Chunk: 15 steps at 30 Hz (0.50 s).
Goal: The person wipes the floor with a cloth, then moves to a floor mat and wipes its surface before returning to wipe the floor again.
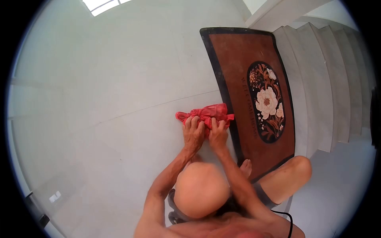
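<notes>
A bunched red cloth (215,110) lies on the pale floor, its right end reaching the dark border of the doormat. My left hand (193,134) presses down on the cloth's left part, fingers curled into the folds. Close beside it, my right hand (218,134) grips the right part in the same way. Some of the cloth is hidden under both hands, and the fingertips are partly lost in its folds.
Just right of the cloth is a brown doormat (234,51) with a flower panel and lettering. Grey steps (313,79) rise beyond it. My bare foot (246,168) rests at the mat's near edge. A small white item (55,196) shows at the lower left.
</notes>
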Tool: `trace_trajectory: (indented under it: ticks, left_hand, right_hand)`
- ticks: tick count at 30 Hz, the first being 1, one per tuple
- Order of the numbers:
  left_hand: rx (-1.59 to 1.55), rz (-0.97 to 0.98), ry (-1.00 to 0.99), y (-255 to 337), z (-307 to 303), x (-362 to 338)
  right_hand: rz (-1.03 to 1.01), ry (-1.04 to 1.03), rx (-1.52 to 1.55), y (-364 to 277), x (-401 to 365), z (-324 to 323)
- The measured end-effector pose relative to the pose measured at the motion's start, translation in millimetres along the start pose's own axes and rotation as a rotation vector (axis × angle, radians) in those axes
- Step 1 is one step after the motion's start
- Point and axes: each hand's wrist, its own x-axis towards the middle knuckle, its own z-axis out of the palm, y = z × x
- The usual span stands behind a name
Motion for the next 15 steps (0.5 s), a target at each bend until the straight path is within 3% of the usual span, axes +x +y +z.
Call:
trace_trajectory:
  ticks: [9,15]
  left_hand:
    - [0.012,0.0,0.019,-39.1,52.9,124.4]
    - [0.071,-0.007,0.08,-63.6,68.2,151.2]
  right_hand:
    - [-0.075,-0.044,-0.2,7.1,158.0,12.6]
    - [-0.127,-0.038,-0.262,-3.4,206.8,26.6]
